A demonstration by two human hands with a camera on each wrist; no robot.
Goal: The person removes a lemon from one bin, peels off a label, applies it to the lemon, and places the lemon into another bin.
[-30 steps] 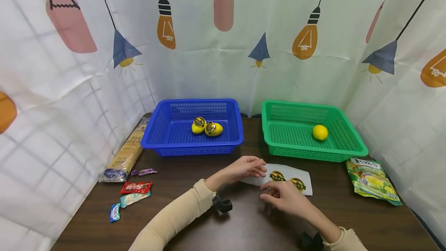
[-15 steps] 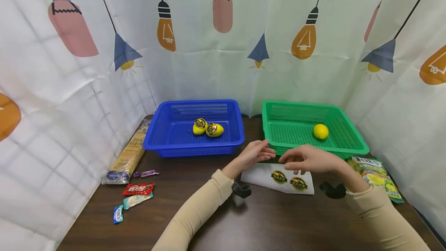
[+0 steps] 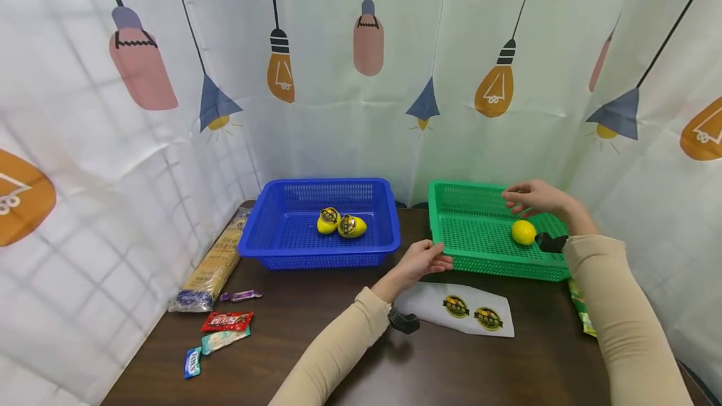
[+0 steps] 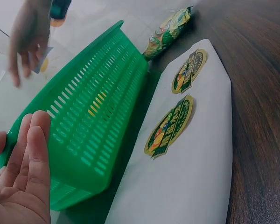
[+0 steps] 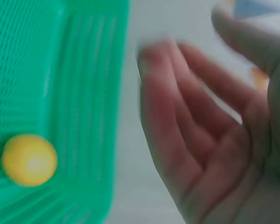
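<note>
At the front left corner of the green basket (image 3: 496,266), my left hand (image 3: 422,262) holds the rim. In the left wrist view the rim passes between thumb and fingers (image 4: 36,158). Above the basket's right part hovers my right hand (image 3: 536,198), its fingers relaxed and holding nothing. A plain yellow lemon (image 3: 523,232) lies in that basket, below the right hand and apart from it. On the table in front lies a white sheet (image 3: 420,302) bearing two round black-and-gold stickers (image 3: 455,306).
A blue basket (image 3: 318,252) at the back holds two lemons (image 3: 352,227) with stickers on. To its left lies a long yellow packet (image 3: 211,265). Several small wrapped sweets (image 3: 227,321) lie at the left. A green snack bag (image 3: 581,306) is mostly behind the right arm.
My right hand has moved from above the sheet, up and right, to over the green basket. My left hand has moved from the sheet to the basket's corner and taken hold of its rim.
</note>
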